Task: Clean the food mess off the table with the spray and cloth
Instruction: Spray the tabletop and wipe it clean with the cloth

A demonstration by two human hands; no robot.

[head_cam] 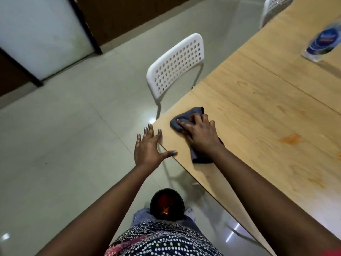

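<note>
At the near corner of the table (258, 111), the right hand (200, 133) presses flat on the grey cloth (186, 117), which lies bunched on the wood just inside the table's edge, with part of it trailing back under the wrist. The fingers are laid close together across the top of the cloth, pushing it down rather than pinching it; a small orange scrap shows between them, probably food gathered by the cloth. The left hand (149, 146) waits just off the table's edge, palm down and fingers spread wide, its thumb tip touching the rim; it holds nothing. That position suggests it is ready to catch crumbs pushed over the edge, or simply steadying the person. A dark bin (167, 204) with orange scraps inside sits on the floor below the table's edge, near the person's feet, likely set there to receive what is swept off. Both forearms reach forward nearly straight, the right one angled over the table, the left one outside it. An orange stain (290, 139) remains on the table well to the right of the cloth, with fainter marks beyond it, so the cleaning seems only partly done. The spray bottle (322, 43) stands on the table's far side, blurred, well apart from both hands. A white chair (176, 65) stands beside the table's left edge.
</note>
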